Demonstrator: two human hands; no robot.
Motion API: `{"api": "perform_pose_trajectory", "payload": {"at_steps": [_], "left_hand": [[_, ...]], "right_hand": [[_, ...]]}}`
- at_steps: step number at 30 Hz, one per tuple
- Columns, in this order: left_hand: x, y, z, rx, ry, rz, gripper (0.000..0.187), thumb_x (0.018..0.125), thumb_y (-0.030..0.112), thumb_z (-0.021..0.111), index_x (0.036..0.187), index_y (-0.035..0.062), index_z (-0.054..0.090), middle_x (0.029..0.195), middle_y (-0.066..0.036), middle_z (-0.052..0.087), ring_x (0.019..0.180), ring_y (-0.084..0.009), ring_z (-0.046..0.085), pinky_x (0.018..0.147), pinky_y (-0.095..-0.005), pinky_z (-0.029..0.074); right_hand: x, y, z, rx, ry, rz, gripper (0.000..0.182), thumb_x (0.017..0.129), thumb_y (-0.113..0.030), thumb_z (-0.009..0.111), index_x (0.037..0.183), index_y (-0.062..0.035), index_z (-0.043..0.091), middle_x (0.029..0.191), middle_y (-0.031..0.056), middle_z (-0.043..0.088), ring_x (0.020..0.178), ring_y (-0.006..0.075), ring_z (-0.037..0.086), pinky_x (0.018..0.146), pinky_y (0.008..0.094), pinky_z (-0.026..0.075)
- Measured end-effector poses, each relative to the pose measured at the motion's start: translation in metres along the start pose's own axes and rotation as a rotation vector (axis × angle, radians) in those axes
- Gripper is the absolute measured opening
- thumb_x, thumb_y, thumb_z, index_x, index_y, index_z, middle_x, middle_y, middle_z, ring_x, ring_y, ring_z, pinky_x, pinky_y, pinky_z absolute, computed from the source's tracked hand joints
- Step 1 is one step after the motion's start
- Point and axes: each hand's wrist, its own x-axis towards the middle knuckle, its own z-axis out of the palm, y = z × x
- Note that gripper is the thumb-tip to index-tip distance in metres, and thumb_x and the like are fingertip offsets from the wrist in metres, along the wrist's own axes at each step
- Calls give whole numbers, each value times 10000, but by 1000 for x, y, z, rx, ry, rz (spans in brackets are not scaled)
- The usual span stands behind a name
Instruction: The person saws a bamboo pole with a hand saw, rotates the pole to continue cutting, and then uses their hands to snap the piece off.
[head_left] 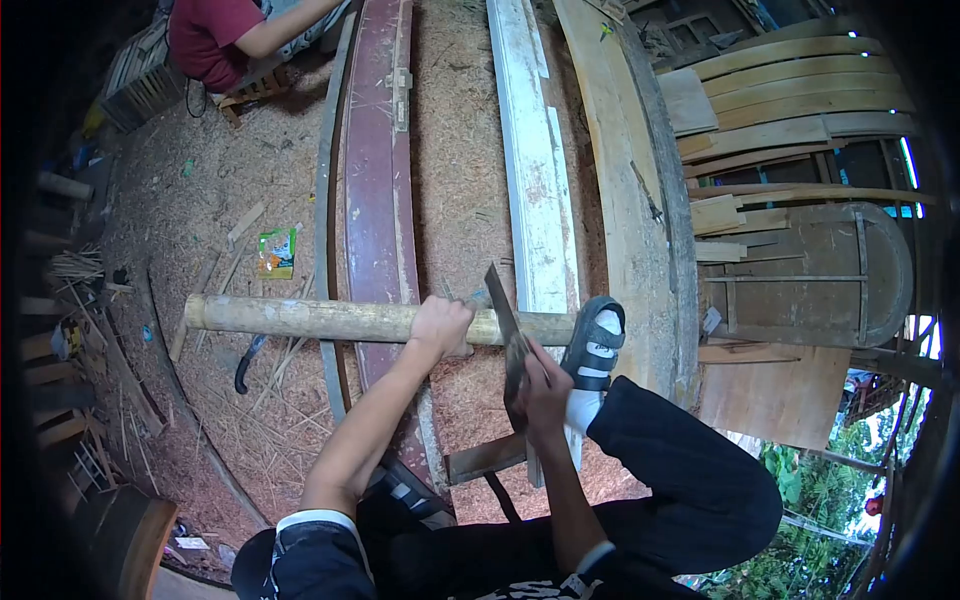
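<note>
A long bamboo pole (300, 317) lies crosswise over several boards. My left hand (442, 325) is wrapped round it from above, right of its middle. In my right hand (546, 388) is a handsaw (506, 322) with a long tapering dark blade, its tip pointing away from me. The blade crosses over the pole between my left hand and my sandaled foot (597, 345). That foot rests at the pole's right end, overlapping it in this view.
A maroon plank (375, 200), a whitish plank (535, 190) and a bare wooden board (630, 220) run away from me. A dark-handled tool (245, 368) and a green packet (276, 254) lie on the shavings-covered floor. Another person (215, 45) sits at upper left.
</note>
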Motion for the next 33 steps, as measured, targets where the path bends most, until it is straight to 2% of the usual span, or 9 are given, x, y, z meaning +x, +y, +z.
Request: {"api": "perform_pose_trajectory", "payload": {"at_steps": [3, 6, 8, 12, 19, 22, 24, 30, 33], "left_hand": [[5, -2, 0, 4, -9, 7, 662, 648, 473, 813, 1127, 55, 627, 834, -133, 721, 789, -298, 713, 685, -414, 547], [2, -3, 3, -28, 23, -35, 550, 622, 409, 820, 1018, 66, 653, 841, -126, 722, 776, -294, 716, 694, -413, 560], [5, -1, 9, -24, 50, -18, 546, 606, 415, 829, 996, 70, 662, 833, -125, 723, 774, -295, 716, 689, -415, 560], [4, 4, -2, -36, 19, -27, 538, 600, 415, 833, 986, 76, 670, 837, -122, 721, 775, -292, 716, 689, -411, 560], [6, -2, 5, -4, 24, -34, 560, 609, 425, 831, 1017, 77, 670, 851, -119, 728, 791, -284, 721, 691, -406, 561], [0, 3, -2, -11, -6, -28, 561, 615, 419, 826, 1030, 75, 668, 860, -120, 728, 794, -281, 721, 695, -407, 562], [4, 2, -7, -35, -47, -34, 561, 619, 416, 823, 1038, 75, 668, 863, -120, 728, 793, -280, 721, 697, -407, 562], [4, 0, -9, -32, -21, -35, 563, 619, 428, 829, 1034, 80, 674, 865, -125, 730, 803, -286, 722, 714, -406, 566], [8, -6, -7, -14, -30, -30, 653, 618, 518, 822, 1070, 72, 669, 841, -141, 722, 807, -305, 715, 708, -418, 556]], "right_hand": [[21, 23, 12, -179, 42, -185, 400, 1006, -157, 555, 1366, 16, 544, 543, -71, 393, 409, 20, 311, 378, 218, 236], [-16, 12, -10, 63, -16, -47, 398, 999, -159, 562, 1354, 21, 556, 548, -70, 421, 410, 22, 336, 379, 218, 258], [-17, 16, -8, 7, 3, -81, 390, 996, -153, 564, 1347, 17, 568, 550, -70, 426, 414, 20, 344, 378, 220, 262], [8, 5, 8, -109, 42, -88, 382, 993, -140, 571, 1348, 2, 574, 565, -82, 424, 425, 10, 334, 382, 217, 248], [2, 0, 5, 78, 0, 50, 419, 996, -126, 559, 1396, -7, 526, 586, -89, 426, 455, 3, 336, 405, 203, 253], [40, 11, 22, 61, 23, -40, 403, 998, -140, 549, 1354, 46, 548, 767, -30, 585, 522, 23, 422, 457, 206, 345], [21, 11, 15, -46, 17, -45, 407, 996, -138, 563, 1378, 2, 541, 586, -79, 405, 446, 12, 320, 406, 212, 258], [9, 1, 7, 46, 24, -6, 396, 1016, -146, 520, 1376, 19, 533, 522, -71, 343, 408, 34, 293, 395, 219, 261], [46, 16, 21, 41, -5, -63, 376, 1008, -127, 531, 1341, 46, 562, 743, -37, 580, 492, 6, 409, 435, 189, 313]]}}
